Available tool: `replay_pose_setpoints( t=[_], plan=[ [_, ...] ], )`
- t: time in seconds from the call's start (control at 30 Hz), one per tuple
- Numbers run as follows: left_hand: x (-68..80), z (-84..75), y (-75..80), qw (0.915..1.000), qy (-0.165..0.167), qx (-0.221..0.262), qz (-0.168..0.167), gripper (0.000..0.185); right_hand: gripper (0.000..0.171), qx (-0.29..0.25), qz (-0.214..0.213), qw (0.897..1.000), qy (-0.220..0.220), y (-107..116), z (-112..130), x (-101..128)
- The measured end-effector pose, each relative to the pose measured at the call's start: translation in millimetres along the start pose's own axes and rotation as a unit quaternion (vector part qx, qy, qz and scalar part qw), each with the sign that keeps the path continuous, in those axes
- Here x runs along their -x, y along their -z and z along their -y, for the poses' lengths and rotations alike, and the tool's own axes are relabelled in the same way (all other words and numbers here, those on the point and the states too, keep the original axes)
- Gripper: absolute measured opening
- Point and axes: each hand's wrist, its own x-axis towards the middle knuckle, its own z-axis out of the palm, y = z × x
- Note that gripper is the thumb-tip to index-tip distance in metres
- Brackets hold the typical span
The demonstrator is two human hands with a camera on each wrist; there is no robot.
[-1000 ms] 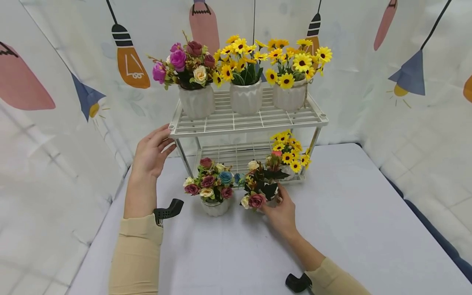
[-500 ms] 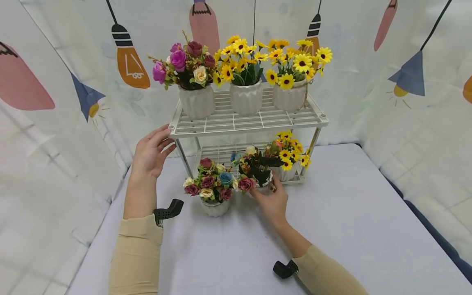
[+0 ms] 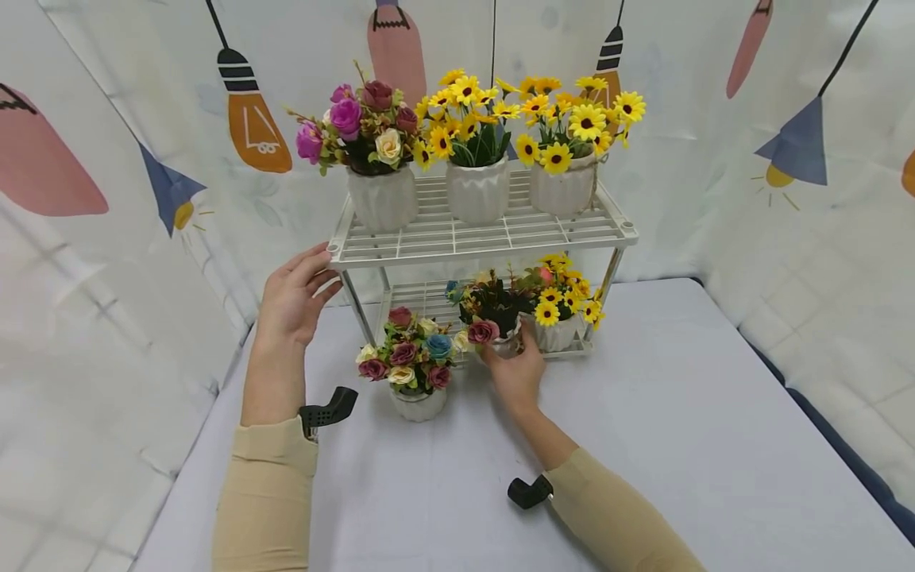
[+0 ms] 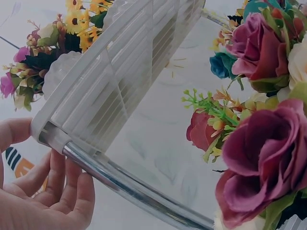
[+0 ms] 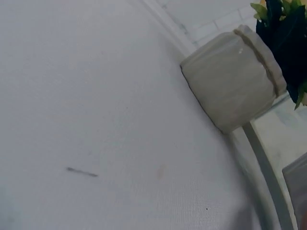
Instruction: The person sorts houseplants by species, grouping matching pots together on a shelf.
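Right hand [image 3: 516, 372] grips rose pot [image 3: 503, 343] at lower shelf [image 3: 429, 298]

A two-tier rack [image 3: 479, 234] stands at the back of the bench [image 3: 679, 429], close to the curtain [image 3: 786, 238] behind it. Three flower pots sit in a row on its top shelf: one on the left [image 3: 382, 197], one in the middle [image 3: 476, 189], one on the right [image 3: 561, 187]. On the lower shelf, a pot [image 3: 556, 332] sits at the right end. Just left of it, at the shelf's front edge, is another pot [image 3: 503, 342], with the right hand [image 3: 516, 373] in front of it. A further pot [image 3: 418, 401] stands on the bench before the rack's left half. The left hand [image 3: 293, 298] rests at the top shelf's front left corner.
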Motion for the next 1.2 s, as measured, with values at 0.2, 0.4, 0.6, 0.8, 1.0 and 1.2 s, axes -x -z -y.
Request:
replay_pose_setpoints(
  t=[0.2, 0.4, 0.6, 0.8, 1.0, 1.2],
  plan=[
    [0.6, 0.2, -1.0, 1.0000, 0.002, 0.004, 0.001, 0.030, 0.086, 0.010, -0.015, 1.000, 0.001, -6.7, -2.9, -6.2],
    [-1.0, -0.1, 0.3, 0.9999, -0.005, 0.010, -0.003, 0.029, 0.093, 0.020, -0.014, 1.000, 0.003, -12.0, -2.9, -14.8],
    [-0.1, 0.6, 1.1, 0.9999, -0.002, 0.009, -0.006, 0.031, 0.096, 0.035, -0.009, 0.999, -0.006, -14.8, -3.1, -18.1],
    [0.5, 0.8, 1.2, 0.9999, -0.002, 0.009, -0.007, 0.029, 0.094, 0.023, 0.013, 1.000, 0.003, -11.9, -2.6, -14.8],
    [0.1, 1.2, 0.8, 0.9999, -0.002, 0.017, 0.000, 0.026, 0.090, 0.027, 0.026, 0.999, 0.027, -4.1, -1.9, -5.0],
    [-1.0, 2.1, -0.5, 0.9998, -0.001, 0.020, 0.003, 0.023, 0.092, 0.054, 0.013, 0.997, 0.055, 1.6, -0.3, 10.8]
  ],
)
